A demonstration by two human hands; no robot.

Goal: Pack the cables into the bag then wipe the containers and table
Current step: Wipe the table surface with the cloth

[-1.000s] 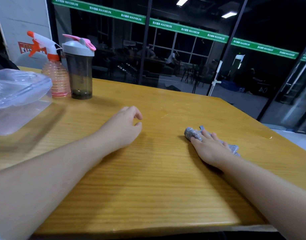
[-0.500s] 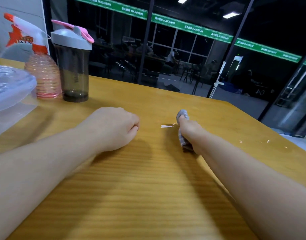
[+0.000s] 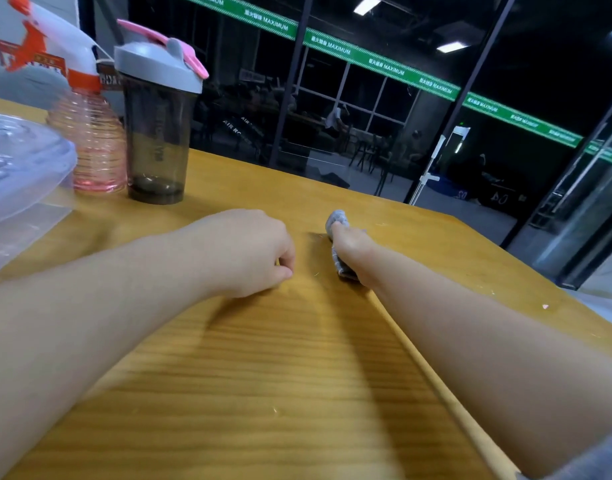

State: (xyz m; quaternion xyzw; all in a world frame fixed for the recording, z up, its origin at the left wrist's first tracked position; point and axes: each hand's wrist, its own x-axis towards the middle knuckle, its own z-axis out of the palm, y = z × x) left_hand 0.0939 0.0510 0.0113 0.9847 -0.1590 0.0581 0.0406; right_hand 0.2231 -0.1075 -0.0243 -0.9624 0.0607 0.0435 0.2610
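Observation:
My right hand (image 3: pixel 351 245) grips a small grey cloth (image 3: pixel 336 219) and holds it down on the wooden table (image 3: pixel 263 375), past the table's middle. The cloth sticks out ahead of the fingers and under the palm. Just left of it, my left hand (image 3: pixel 252 251) rests on the table as a fist and holds nothing. A clear plastic container (image 3: pixel 24 174) with its lid on stands at the left edge. No cables or bag are in view.
A pink spray bottle (image 3: pixel 90 140) and a dark shaker bottle (image 3: pixel 157 133) with a grey and pink lid stand at the back left. The table's far edge runs along a glass wall. Small specks lie near the table's right edge (image 3: pixel 545 306).
My right hand has slid the cloth left and away from me, toward the table's middle. My left hand's fingers have curled into a fist. The view has moved closer to the bottles.

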